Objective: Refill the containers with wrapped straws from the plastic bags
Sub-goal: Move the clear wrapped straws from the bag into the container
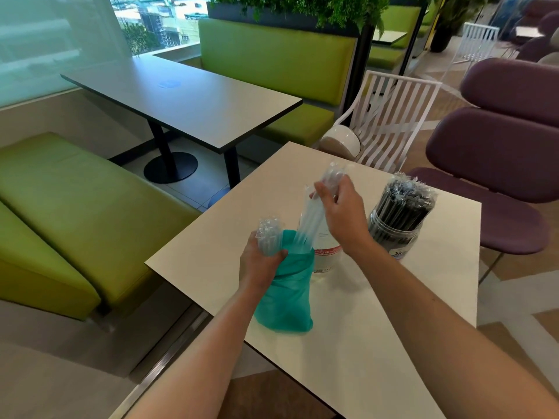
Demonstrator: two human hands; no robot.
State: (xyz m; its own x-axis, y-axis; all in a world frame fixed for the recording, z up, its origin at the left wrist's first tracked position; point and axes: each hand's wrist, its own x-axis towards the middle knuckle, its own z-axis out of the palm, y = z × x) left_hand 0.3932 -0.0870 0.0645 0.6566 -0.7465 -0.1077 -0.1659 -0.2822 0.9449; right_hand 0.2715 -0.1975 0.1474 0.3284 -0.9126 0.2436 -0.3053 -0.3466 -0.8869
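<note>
Head view: teal plastic bag (pixel 287 294) on white table (pixel 378 343), clear wrapped straws (pixel 311 216) sticking up. Left hand (pixel 263 264) clenches bag mouth plus a short straw bundle (pixel 267 237). Right hand (pixel 341 216) curls around the tall straws. Jar of black straws (pixel 399 216) far right.

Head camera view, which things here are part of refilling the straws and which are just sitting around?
Part of the job:
teal plastic bag
clear wrapped straws
left hand
right hand
clear container
jar of black straws

Just around:
white chair
grey table
green benches
</note>
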